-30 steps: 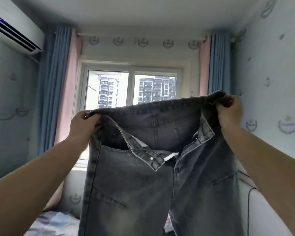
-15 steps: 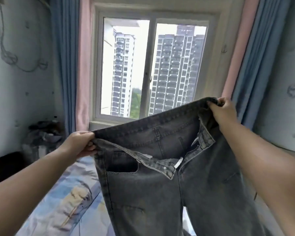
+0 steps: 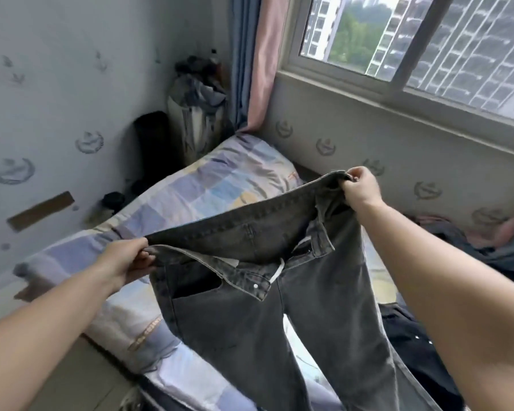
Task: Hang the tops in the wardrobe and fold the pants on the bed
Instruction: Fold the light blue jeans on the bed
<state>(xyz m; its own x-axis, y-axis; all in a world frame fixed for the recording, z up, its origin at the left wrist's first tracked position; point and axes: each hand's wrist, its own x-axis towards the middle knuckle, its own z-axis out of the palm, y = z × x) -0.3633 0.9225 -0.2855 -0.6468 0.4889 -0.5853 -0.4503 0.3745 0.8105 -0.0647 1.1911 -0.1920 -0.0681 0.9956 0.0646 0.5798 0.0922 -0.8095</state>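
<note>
one pair of dark grey jeans (image 3: 250,292) in play here, held up in the air over the bed (image 3: 208,185) by two hands. left hand (image 3: 128,262) pinches the waistband at its left end, thumb on top, fingers curled under the denim. right hand (image 3: 361,189) grips the other end of the waistband, higher up and nearer the window (image 3: 413,40). fly is open, one metal button showing, and both legs hang down off the bottom of the shot. one patchwork pillow (image 3: 241,173) sits at the head of the bed, and there's a pile of other clothes (image 3: 469,232) off to the right by the wall. compared with half a second ago, the view has tipped down a lot, so way more bed and less window shows, and the grip on both ends looks unchanged.
</note>
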